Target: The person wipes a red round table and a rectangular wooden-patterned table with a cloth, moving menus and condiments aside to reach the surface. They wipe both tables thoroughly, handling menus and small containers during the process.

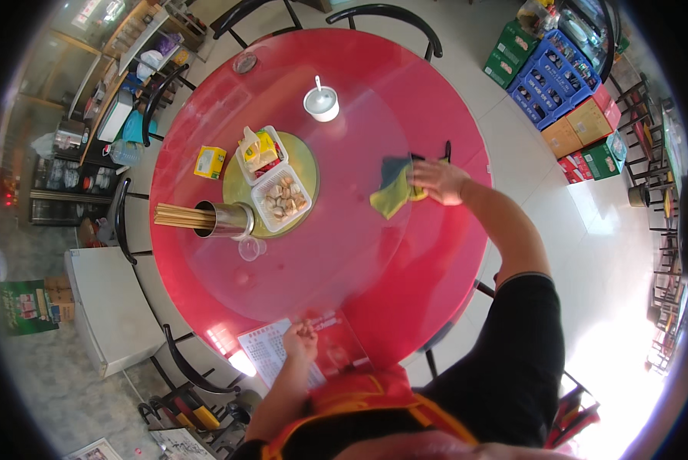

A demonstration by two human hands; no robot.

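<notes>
My right hand (439, 181) is pressed on a yellow-green and dark cloth (394, 192), which lies crumpled on the right part of a round table with a red tablecloth (436, 259). A dark strap-like piece (448, 150) shows just beyond that hand. My left hand (301, 340) is near the table's front edge, its fingers curled, over an opened printed menu (266, 351) with a white page and a red page. I see nothing held in it. A large clear glass turntable (332, 259) covers the middle of the table.
On the turntable are a garlic tray (282, 197), a tray with yellow packets (262, 152), a chopstick canister (224, 220), a plastic cup (252, 248) and a lidded white pot (321, 104). A yellow box (210, 162) stands left. Black chairs (390, 14) ring the table; crates (557, 80) stand right.
</notes>
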